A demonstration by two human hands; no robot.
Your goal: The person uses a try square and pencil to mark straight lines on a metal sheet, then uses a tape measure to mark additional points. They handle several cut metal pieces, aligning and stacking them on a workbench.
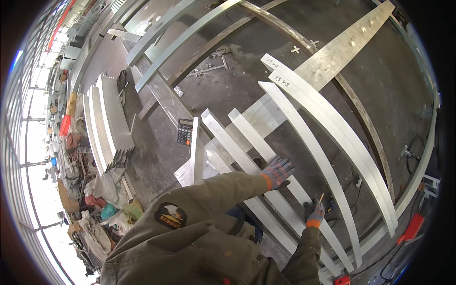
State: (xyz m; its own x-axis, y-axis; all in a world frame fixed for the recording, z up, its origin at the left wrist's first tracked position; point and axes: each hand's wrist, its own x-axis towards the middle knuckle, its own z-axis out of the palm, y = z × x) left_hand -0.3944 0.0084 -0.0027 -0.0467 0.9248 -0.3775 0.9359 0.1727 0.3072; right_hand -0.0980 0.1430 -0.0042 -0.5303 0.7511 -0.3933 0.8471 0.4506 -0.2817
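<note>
My left hand (278, 171), in a grey and orange work glove, lies flat with fingers spread on a long silver aluminium bar (266, 152). My right hand (314, 213), in the same kind of glove, is closed around a small pencil (322, 196) whose tip points up. It hovers over a neighbouring aluminium bar (327, 175). Several such bars lie side by side, running from the upper middle to the lower right. My olive jacket sleeve (213, 190) covers the near ends of some bars.
A black calculator (185, 131) lies left of the bars. A stack of metal profiles (109, 123) sits further left, with cloth and clutter (102, 209) below it. A long wooden board (342, 47) crosses the upper right. A red object (412, 227) lies at the lower right.
</note>
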